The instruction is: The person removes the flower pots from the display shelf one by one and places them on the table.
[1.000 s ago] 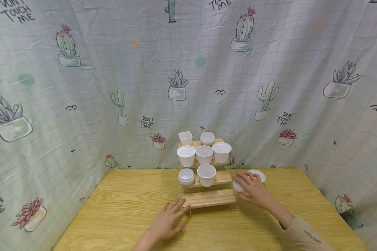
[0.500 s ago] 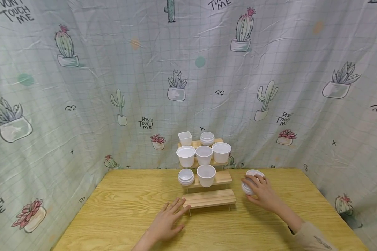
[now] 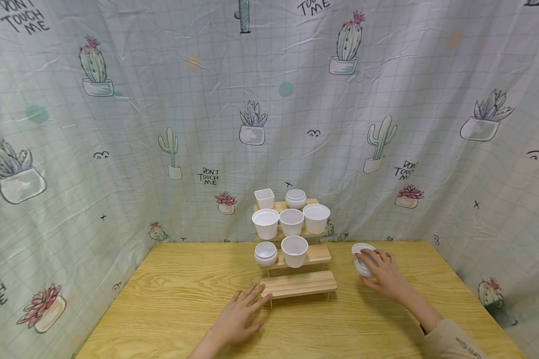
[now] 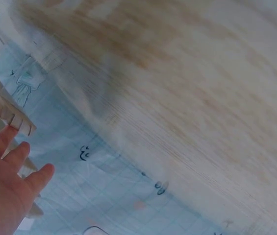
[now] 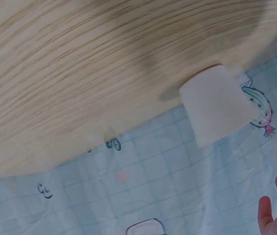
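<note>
Head view: right hand (image 3: 388, 277) grips one rounded pot (image 3: 362, 269) near one tapered pot (image 3: 362, 247); left hand (image 3: 237, 318), fingers extended, touches one stand (image 3: 299, 285) bearing seven pots (image 3: 292, 224).

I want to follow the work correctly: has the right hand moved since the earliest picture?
Yes. In the head view, the right hand has moved rightward, farther from the stand.

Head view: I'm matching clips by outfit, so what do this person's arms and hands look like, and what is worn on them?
The right hand is ungloved. That arm wears a beige sleeve with a small dark motif; where the sleeve ends, a dark strip shows, too small to identify. The left hand is ungloved too, and no sleeve shows on that arm.
</note>
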Demonstrator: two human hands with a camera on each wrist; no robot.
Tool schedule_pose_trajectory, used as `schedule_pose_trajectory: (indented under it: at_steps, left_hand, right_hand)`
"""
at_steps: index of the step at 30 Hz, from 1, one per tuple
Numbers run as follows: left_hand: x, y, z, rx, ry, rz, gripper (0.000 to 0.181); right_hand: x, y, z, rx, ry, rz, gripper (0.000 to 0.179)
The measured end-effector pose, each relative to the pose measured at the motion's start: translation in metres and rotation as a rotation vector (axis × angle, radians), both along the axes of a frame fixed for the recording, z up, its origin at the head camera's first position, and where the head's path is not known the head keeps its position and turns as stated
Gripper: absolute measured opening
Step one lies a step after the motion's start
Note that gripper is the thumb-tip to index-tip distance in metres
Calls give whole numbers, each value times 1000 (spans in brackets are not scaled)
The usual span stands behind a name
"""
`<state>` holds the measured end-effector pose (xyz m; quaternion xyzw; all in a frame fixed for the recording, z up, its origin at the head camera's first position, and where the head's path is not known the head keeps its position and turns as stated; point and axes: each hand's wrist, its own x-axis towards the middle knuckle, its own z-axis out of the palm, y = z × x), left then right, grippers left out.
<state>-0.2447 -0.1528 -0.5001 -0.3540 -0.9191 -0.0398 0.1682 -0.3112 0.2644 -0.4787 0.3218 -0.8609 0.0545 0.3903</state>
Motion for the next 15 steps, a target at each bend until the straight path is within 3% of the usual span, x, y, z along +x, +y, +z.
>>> schedule_pose_trajectory:
  at_steps: [6, 15]
  left_hand:
    - [0, 0, 1, -5, -7, 7, 63]
    - [-1, 0, 1, -10, -8, 6, 64]
  right_hand:
    - [-3, 9, 1, -2, -11, -26, 50]
    - [-6, 20, -1, -39, -42, -55, 52]
